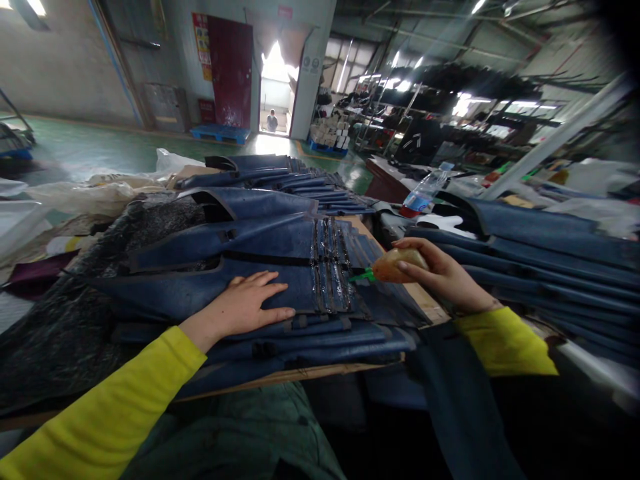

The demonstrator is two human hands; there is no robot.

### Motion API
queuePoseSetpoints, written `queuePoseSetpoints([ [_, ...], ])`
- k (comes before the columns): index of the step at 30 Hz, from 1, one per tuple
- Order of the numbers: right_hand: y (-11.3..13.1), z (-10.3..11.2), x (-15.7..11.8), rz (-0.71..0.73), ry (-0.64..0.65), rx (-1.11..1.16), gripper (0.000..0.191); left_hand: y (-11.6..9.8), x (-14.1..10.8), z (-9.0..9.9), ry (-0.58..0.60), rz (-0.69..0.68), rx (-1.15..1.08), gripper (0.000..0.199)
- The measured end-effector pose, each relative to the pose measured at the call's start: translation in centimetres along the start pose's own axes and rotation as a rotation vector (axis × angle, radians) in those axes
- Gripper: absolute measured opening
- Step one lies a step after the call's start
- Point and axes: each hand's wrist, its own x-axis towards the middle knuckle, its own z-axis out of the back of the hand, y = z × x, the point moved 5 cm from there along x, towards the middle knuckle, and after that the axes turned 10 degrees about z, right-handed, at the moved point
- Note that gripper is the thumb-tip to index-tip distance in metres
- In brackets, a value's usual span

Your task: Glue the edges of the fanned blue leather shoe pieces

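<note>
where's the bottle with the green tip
In the head view, the bottle is right of centre, in the right hand, its green tip beside the shiny strips.

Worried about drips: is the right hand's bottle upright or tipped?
Tipped: the bottle lies sideways in the right hand, its green nozzle pointing toward the glossy strips.

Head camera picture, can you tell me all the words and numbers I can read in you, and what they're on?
No words or numbers are readable.
Poster by the dark red door: too blurred.
Red sign above the doorway: too small.
Pale wall signs: too small.
Blue label on the clear bottle: too blurred.
Squeeze bottle in the right hand: no writing visible.
</note>
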Motion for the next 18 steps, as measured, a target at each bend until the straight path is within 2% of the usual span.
queuePoseSetpoints([
  [3,-0.1,0.1,0.2,0.039,-0.037,0.024,0.041,0.0,0.0,0.0,0.002,0.008,-0.008,0.075],
  [9,0.3,0.0,-0.1,0.090,0.063,0.007,0.037,0.0,0.1,0.0,-0.002,-0.004,-0.017,0.075],
  [14,-0.5,0.1,0.7,0.186,-0.091,-0.045,0.039,0.1,0.1,-0.1,-0.003,0.005,-0.002,0.074],
  [18,-1.2,0.1,1.1,0.167,-0.136,0.015,0.040,0.1,0.1,-0.1,-0.011,-0.003,-0.005,0.075],
])
